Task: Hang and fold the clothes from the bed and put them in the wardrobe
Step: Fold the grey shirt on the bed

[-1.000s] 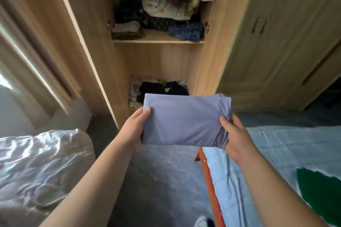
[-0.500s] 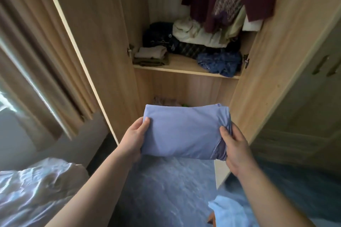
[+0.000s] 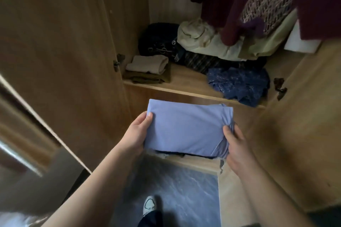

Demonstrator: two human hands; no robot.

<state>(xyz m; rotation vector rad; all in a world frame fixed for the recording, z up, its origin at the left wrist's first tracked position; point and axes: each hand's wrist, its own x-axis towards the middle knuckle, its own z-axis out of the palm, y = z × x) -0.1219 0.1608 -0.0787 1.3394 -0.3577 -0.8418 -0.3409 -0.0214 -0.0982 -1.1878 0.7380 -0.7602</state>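
Risk: folded lilac garment [image 3: 186, 131], held in mid-air just below the wardrobe shelf [image 3: 185, 81] with left hand [image 3: 136, 134] and right hand [image 3: 238, 147] each pinching 1 short side, may sag open or snag the crumpled blue heap [image 3: 239, 84] crowding that wooden shelf; dim room, grey floor [image 3: 175, 190].

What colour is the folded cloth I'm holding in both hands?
Light blue with a lavender tint, plain, no pattern. The folded cloth shows best in the head view.
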